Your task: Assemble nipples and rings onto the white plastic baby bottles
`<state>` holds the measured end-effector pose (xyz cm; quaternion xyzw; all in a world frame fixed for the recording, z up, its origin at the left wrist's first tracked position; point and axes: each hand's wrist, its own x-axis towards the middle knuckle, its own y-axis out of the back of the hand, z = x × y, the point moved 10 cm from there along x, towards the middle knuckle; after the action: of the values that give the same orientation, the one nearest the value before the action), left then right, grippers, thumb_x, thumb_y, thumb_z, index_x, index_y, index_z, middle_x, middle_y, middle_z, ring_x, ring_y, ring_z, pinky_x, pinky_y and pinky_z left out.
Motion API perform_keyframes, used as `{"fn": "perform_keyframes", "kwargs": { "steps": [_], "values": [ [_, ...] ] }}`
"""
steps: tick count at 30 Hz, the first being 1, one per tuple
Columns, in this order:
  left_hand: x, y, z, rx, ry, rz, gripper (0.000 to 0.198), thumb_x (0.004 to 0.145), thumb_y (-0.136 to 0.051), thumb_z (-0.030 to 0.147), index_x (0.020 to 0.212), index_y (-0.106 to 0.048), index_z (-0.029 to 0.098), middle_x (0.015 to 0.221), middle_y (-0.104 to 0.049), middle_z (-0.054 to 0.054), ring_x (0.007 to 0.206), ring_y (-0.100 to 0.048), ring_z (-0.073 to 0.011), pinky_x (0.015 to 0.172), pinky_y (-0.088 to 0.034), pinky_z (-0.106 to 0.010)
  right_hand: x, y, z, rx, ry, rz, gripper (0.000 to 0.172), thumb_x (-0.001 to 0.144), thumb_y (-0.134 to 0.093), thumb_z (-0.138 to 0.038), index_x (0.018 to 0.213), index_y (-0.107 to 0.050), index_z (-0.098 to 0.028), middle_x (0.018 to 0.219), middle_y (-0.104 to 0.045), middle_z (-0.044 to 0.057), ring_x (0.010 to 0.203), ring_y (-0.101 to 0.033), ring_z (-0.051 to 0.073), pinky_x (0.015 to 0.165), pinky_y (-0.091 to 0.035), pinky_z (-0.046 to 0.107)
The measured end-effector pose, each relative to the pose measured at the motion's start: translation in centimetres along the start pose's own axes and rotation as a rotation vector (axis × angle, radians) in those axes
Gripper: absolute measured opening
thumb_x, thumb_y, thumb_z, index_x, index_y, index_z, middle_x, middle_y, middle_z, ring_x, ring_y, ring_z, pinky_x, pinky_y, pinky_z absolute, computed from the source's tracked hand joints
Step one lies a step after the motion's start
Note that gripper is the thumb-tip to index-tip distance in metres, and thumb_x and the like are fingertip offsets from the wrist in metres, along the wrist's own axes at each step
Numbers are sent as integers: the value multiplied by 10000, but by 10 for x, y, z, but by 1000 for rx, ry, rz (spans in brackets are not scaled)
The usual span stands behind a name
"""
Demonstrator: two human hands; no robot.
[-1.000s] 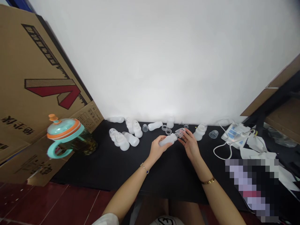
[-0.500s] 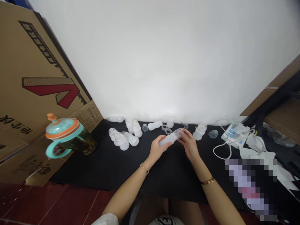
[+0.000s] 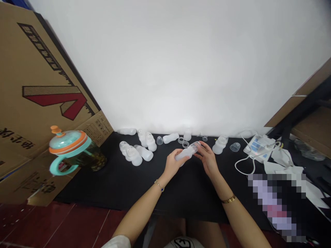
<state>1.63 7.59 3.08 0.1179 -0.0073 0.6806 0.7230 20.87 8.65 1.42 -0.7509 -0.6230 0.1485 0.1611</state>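
Observation:
A translucent white baby bottle lies tilted in my left hand, whose fingers and thumb wrap around its body. At its upper right end is a clear dome cap, gripped by the fingers of my right hand. The cap sits over the bottle's neck; whether it is fully seated I cannot tell. Behind my hands are clear rings and a bottle lying on its side. Just right of my right hand stands a capped bottle.
Several bottles are grouped on the black table at left. Loose clear caps lie farther along. A teal-lidded jug stands beside a cardboard box. White cables and a power strip occupy the right, near a pixelated area.
My right hand has shifted very slightly toward the bottle, with the cap a little closer to its body. My left hand holds the bottle in nearly the same place.

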Motion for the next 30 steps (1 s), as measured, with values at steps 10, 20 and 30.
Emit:
{"fn": "perform_keyframes", "kwargs": {
  "steps": [10,20,30],
  "values": [
    [0,0,-2,-21,6,7,367,718,-788,452,973,-719,197,955,-742,-51,873,-670,-232,786,-484,-310,2,2,4,9,-5,5,424,722,-835,-393,1103,-691,-276,1124,-739,27,1034,-689,240,747,-608,328],
    [-1,-1,2,11,5,-5,368,733,-776,446,983,-708,185,964,-738,-49,896,-667,-225,798,-482,-303,2,1,5,22,-15,-4,410,730,-834,-388,1094,-690,-263,1104,-742,30,986,-699,223,730,-604,308],
    [1,-1,-4,8,7,-4,386,733,-775,463,994,-707,187,966,-738,-48,887,-666,-224,787,-479,-300,1,-1,4,14,2,-23,404,741,-824,-384,1105,-687,-275,1109,-742,25,1022,-687,232,733,-599,309]
  ]
}}
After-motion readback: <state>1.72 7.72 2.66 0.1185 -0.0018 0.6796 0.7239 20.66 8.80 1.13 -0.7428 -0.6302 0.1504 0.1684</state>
